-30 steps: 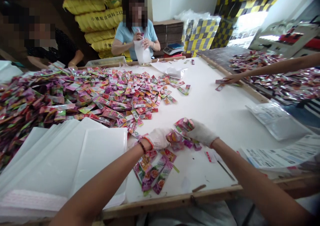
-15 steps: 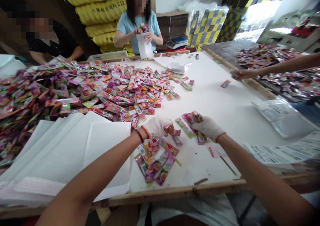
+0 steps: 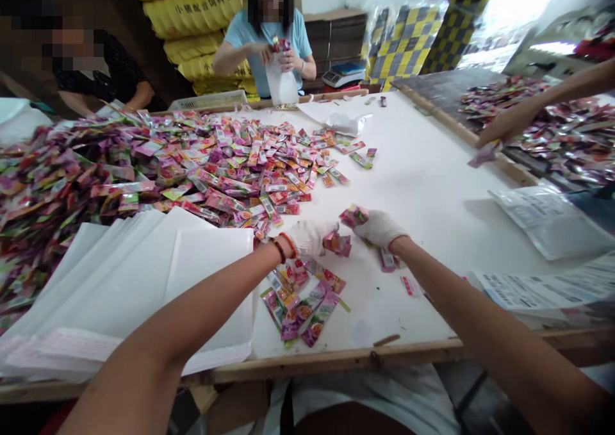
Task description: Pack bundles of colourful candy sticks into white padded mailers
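Sachets (image 3: 339,245) in both outstretched hands (image 3: 310,238)

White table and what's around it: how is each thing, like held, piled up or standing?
Left hand: closed on sachets
Right hand: closed on more sachets
Large sachet pile: heaped loosely
Nearest sachets: lying overlapped
White envelopes: stacked, fanned
Yellow sacks: stacked
White bag at the back: upright
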